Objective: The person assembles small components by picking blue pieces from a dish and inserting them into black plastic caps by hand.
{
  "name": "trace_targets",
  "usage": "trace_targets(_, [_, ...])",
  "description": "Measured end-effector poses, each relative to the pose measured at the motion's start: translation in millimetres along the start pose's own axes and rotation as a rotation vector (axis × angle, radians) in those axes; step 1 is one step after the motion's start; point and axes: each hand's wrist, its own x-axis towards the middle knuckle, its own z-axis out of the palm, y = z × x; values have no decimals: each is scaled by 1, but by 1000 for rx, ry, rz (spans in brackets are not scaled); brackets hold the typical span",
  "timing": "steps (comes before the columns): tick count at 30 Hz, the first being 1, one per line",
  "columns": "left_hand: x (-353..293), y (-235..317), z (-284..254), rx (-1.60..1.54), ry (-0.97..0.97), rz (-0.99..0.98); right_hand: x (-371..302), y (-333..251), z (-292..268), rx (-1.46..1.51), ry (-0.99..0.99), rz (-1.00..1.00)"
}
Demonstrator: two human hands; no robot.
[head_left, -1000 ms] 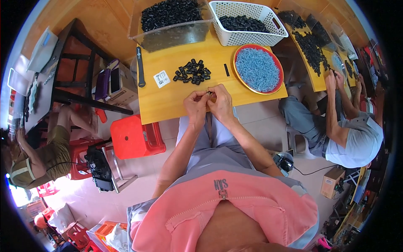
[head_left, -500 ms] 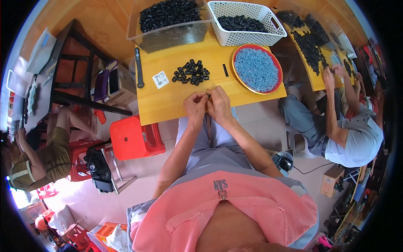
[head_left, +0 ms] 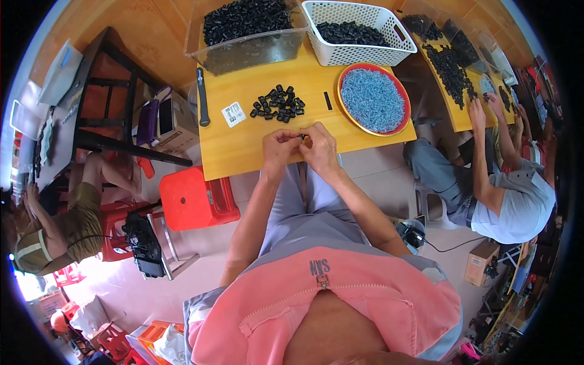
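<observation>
Standing by the yellow table [head_left: 243, 149]: both hands are up at its near edge, roughly mid-length, fingertips together. Left hand [head_left: 278, 148] is pinched closed, thumb and finger on a small black part [head_left: 303, 137]. Right hand [head_left: 319, 148] pinches the same part from the other side, other fingers curled. Part sits between the two sets of fingertips, right at the near edge; fingers cover most of it, can't make out its shape. Just beyond the hands, mid-table: loose pile of short black pieces [head_left: 278, 103], single layer mostly, some touching. White label [head_left: 232, 114] lies flat left of the pile, apart from it. Long black tool [head_left: 203, 97] runs along the left edge, wide end toward the near left corner. Thin black strip [head_left: 328, 101] lies right of the pile, clear of it, near the bowl. Red bowl [head_left: 407, 103] with a yellow outer rim sits by the right edge, filled with small bluish bits [head_left: 372, 100]. Far edge: clear bin [head_left: 255, 58] on the far left corner, lots of black pieces inside; white basket [head_left: 365, 56] just beside it toward the far right corner, also holding black pieces. Red stool [head_left: 188, 198] stands just off the near left corner.
</observation>
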Motion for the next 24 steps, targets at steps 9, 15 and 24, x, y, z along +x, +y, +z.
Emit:
trace_targets(9, [-4, -8, 5, -143, 100, 52, 0, -9, 3, 30, 12, 46])
trace_targets(15, [-4, -17, 10, -178, 207, 97, -2, -11, 10, 30, 58, 48])
trace_targets(24, [-5, -18, 10, -209, 225, 117, 2, -13, 6, 80, 22, 76])
